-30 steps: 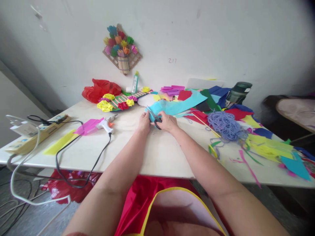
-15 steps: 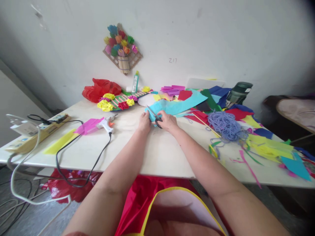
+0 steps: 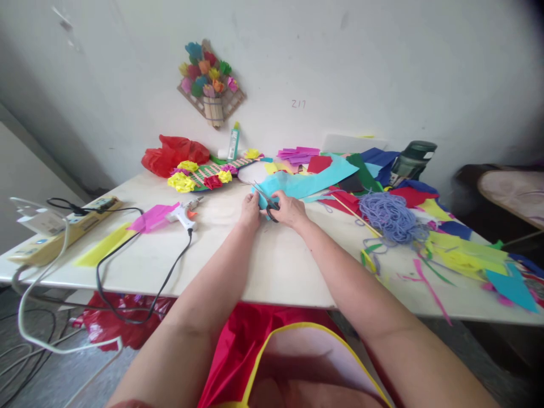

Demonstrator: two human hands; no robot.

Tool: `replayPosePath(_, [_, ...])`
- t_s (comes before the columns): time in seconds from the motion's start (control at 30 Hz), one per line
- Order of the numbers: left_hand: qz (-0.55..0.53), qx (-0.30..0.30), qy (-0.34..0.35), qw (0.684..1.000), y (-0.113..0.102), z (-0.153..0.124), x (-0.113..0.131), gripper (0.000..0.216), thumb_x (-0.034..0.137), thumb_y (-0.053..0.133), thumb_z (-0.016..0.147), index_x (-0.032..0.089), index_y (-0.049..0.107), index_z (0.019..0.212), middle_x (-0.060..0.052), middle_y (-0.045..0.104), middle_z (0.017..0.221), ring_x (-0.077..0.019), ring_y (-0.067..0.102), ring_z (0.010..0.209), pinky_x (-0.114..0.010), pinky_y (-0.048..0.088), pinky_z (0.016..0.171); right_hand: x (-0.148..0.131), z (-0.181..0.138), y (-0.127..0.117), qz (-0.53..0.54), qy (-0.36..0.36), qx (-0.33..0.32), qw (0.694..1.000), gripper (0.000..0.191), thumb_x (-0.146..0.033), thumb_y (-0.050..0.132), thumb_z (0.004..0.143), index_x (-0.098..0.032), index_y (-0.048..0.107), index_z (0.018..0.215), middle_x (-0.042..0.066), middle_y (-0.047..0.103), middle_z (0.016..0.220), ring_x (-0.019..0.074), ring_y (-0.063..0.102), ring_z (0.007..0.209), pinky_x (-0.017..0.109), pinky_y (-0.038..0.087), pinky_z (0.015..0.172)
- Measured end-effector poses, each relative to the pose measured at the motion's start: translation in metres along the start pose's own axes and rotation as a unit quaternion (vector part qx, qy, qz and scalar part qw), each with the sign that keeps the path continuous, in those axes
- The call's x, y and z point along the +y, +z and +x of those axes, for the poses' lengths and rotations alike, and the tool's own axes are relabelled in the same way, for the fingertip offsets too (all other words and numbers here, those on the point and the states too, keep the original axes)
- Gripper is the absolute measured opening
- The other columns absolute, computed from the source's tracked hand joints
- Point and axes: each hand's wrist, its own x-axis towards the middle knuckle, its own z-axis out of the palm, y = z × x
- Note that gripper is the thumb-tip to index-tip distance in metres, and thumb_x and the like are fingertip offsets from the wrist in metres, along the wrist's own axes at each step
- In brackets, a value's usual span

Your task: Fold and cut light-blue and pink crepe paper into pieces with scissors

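In my right hand (image 3: 289, 209) is a pair of scissors (image 3: 271, 205) with dark handles, its blades pointing away to the upper left and slightly parted. My left hand (image 3: 250, 208) pinches the near left end of a light blue paper (image 3: 310, 182). The paper stretches off to the right behind the scissors, and the blades lie at its left end. Part of that end is hidden by my fingers. Beyond my hands lies a green guitar-shaped craft (image 3: 208, 177) with yellow, red and pink paper flowers.
A glue gun (image 3: 184, 217) with its cord rests left, near a power strip (image 3: 63, 232). To the right are a heap of purple yarn (image 3: 387, 216), a thin stick (image 3: 355, 213) and many coloured paper scraps. A dark bottle (image 3: 412, 161) stands behind them.
The scissors have shifted slightly, and their blades now look a little further apart. Both hands stay nearly in place, still holding the paper and the scissors.
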Motion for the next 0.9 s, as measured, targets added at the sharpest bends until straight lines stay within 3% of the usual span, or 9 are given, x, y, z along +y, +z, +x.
replayPosePath(0.4, [-0.009, -0.014, -0.004, 1.0, 0.0011, -0.0033, 0.0019, 0.033, 0.038, 0.062, 0.073, 0.019, 0.038, 0.064, 0.009, 0.034, 0.045, -0.0043, 0.034, 0.036, -0.016, 0.028, 0.038, -0.001, 0.0014, 0.0002, -0.007, 0.016, 0.001, 1.0, 0.047, -0.051, 0.052, 0.073, -0.026, 0.048, 0.112, 0.002, 0.067, 0.085, 0.0211, 0.061, 0.082, 0.028, 0.04, 0.067])
replayPosePath(0.9, [0.024, -0.025, 0.004, 0.999, 0.0012, -0.0052, 0.0022, 0.033, 0.04, 0.061, 0.073, 0.019, 0.039, 0.065, 0.009, 0.036, 0.047, -0.0046, 0.037, 0.036, -0.017, 0.027, 0.037, 0.0006, 0.0034, 0.0003, 0.001, 0.022, -0.001, 1.0, 0.05, -0.057, 0.051, 0.072, -0.026, 0.049, 0.111, 0.002, 0.066, 0.085, 0.0211, 0.061, 0.082, 0.029, 0.04, 0.066])
